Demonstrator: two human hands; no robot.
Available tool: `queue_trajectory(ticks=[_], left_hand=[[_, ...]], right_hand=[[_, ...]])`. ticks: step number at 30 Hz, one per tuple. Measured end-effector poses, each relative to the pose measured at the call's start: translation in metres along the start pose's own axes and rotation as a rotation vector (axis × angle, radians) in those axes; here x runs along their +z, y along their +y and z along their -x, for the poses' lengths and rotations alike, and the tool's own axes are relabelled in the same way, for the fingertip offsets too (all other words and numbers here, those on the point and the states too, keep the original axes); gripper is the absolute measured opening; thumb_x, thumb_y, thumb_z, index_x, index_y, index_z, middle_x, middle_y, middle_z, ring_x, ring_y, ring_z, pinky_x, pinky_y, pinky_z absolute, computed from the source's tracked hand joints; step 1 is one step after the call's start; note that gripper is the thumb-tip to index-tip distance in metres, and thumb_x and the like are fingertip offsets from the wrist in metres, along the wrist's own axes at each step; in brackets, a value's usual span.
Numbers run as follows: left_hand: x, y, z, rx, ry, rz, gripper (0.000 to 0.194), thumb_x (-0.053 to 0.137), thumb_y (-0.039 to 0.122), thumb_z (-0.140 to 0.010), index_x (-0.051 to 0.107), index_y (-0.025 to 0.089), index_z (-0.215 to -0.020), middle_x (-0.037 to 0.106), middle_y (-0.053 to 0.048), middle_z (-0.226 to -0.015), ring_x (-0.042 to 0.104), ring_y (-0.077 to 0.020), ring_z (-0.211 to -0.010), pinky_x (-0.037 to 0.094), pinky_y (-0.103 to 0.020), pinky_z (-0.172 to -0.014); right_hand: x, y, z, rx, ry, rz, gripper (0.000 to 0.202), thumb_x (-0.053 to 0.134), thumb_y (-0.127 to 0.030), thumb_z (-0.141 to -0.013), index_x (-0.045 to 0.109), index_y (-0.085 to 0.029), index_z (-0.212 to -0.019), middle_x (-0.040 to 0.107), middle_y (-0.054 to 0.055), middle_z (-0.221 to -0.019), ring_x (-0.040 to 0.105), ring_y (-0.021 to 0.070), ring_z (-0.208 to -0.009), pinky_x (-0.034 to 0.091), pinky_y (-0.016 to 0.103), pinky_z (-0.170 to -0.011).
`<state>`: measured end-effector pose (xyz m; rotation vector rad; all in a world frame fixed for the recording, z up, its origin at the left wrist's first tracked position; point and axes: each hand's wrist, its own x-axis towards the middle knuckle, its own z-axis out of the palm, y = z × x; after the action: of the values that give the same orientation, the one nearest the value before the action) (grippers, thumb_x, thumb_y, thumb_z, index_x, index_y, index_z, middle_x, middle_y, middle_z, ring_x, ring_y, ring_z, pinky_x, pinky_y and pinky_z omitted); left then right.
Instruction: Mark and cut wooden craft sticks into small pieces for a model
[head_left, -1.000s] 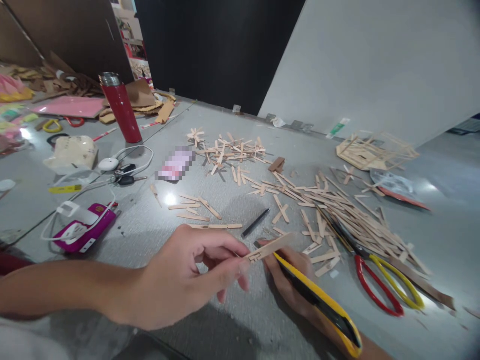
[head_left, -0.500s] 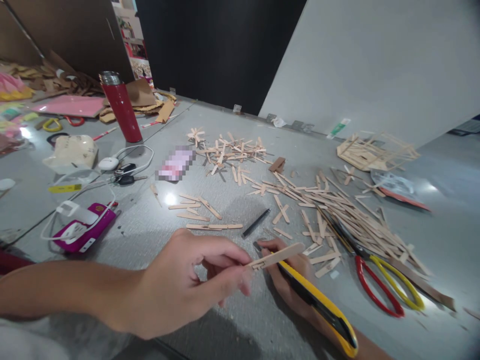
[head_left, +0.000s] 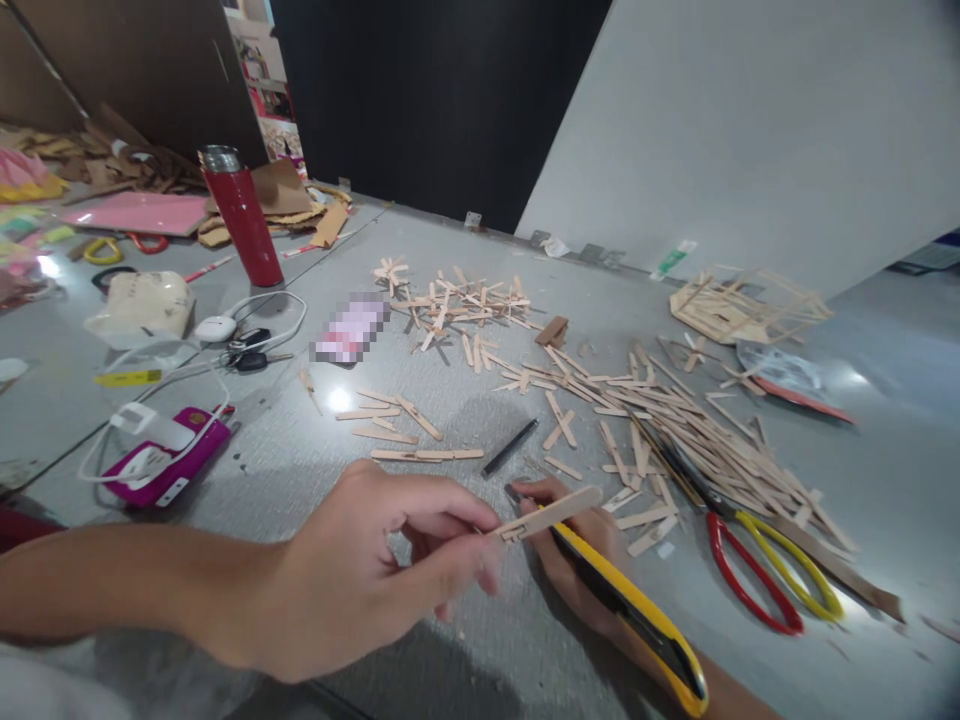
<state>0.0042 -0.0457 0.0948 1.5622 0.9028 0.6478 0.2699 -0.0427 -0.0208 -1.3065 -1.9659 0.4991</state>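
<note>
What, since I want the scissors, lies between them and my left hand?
In the head view: your right hand with the yellow cutter, the stick your left hand pinches, and loose sticks.

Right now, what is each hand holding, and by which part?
Left hand: a wooden stick, pinched by its notched end. Right hand: a yellow-and-black utility knife, gripped near its blade end.

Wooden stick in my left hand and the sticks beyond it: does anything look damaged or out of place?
The wooden stick has small notches near your left hand, making its edge uneven; I can't tell whether that's damage or deliberate. The loose sticks look untidy, many crossing at odd angles.
</note>
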Motion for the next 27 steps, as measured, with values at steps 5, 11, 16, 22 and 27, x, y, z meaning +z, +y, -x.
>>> queue_trajectory(ticks=[5,11,16,22,27], left_hand=[[0.000,0.001,-0.003,-0.026,0.004,0.038,0.021,0.062,0.036,-0.098,0.072,0.019,-0.090,0.078,0.000,-0.076,0.065,-0.0082,-0.054,0.043,-0.014,-0.048],[0.000,-0.007,-0.008,-0.057,0.031,0.052,0.021,0.061,0.036,-0.097,0.066,0.018,-0.088,0.072,-0.001,-0.068,0.059,-0.0094,-0.053,0.049,-0.017,-0.052],[-0.001,-0.018,-0.014,-0.076,0.036,-0.009,0.026,0.055,0.043,-0.102,0.062,0.019,-0.097,0.062,0.004,-0.057,0.053,-0.0100,-0.050,0.040,-0.018,-0.048],[-0.002,-0.020,-0.024,-0.057,0.064,-0.041,0.025,0.055,0.043,-0.101,0.058,0.019,-0.096,0.051,0.008,-0.053,0.046,-0.0097,-0.048,0.036,-0.020,-0.050],[-0.003,-0.020,-0.029,-0.068,0.069,-0.043,0.026,0.054,0.043,-0.101,0.059,0.019,-0.096,0.049,0.008,-0.053,0.044,-0.0100,-0.049,0.033,-0.021,-0.050]], right_hand=[[0.002,0.002,0.000,-0.063,0.034,0.033,0.014,0.056,-0.022,-0.102,0.069,-0.021,-0.105,0.077,0.001,-0.076,0.071,0.0166,-0.055,0.055,0.024,-0.053],[0.002,0.003,0.000,-0.153,-0.041,0.236,0.034,0.048,-0.013,-0.102,0.069,-0.021,-0.127,0.078,0.012,-0.116,0.077,0.0247,-0.102,0.064,0.034,-0.084],[-0.001,0.007,-0.007,-0.109,-0.042,0.350,0.046,0.043,-0.009,-0.102,0.061,-0.023,-0.142,0.077,0.012,-0.117,0.074,0.0270,-0.109,0.062,0.042,-0.093],[-0.042,0.035,-0.022,0.282,0.012,0.777,0.040,0.048,0.002,-0.090,0.076,-0.015,-0.112,0.076,0.021,-0.110,0.071,0.0363,-0.107,0.056,0.048,-0.090],[-0.104,0.074,-0.014,0.463,0.162,0.761,0.028,0.059,0.004,-0.077,0.065,-0.015,-0.057,0.068,0.024,-0.067,0.072,0.0427,-0.074,0.049,0.049,-0.067]])
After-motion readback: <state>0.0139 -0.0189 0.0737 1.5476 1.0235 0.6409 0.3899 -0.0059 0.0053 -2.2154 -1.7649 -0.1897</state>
